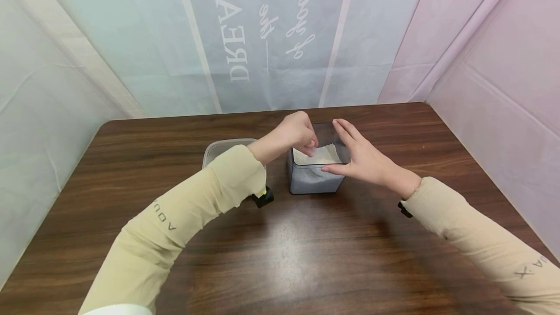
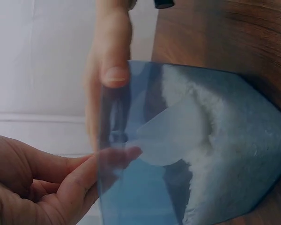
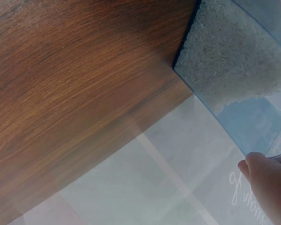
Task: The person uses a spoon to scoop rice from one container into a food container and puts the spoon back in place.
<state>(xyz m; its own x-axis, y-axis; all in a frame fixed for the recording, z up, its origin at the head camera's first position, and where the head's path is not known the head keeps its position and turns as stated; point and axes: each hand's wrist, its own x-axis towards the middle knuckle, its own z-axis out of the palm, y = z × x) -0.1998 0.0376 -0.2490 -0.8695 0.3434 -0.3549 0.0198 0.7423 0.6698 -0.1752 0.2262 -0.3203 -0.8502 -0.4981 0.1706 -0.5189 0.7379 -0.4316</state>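
A see-through bluish box (image 1: 312,183) stands on the table, partly filled with white rice (image 1: 324,153). My left hand (image 1: 299,132) reaches in over its rim. In the left wrist view, the fingers of that hand (image 2: 61,183) pinch the end of a translucent white scoop (image 2: 175,133), whose wide part lies against the rice. With my right hand (image 1: 365,157) I hold the box by its upper right side, thumb at the near rim and fingers at the far one. The right wrist view shows the rice (image 3: 234,56) through the box wall.
Left of the box, a clear container or lid (image 1: 227,145) sits partly hidden behind my left forearm. The brown wooden table (image 1: 280,256) ends at a printed curtain (image 1: 271,38) at the back, with pale curtains on both sides.
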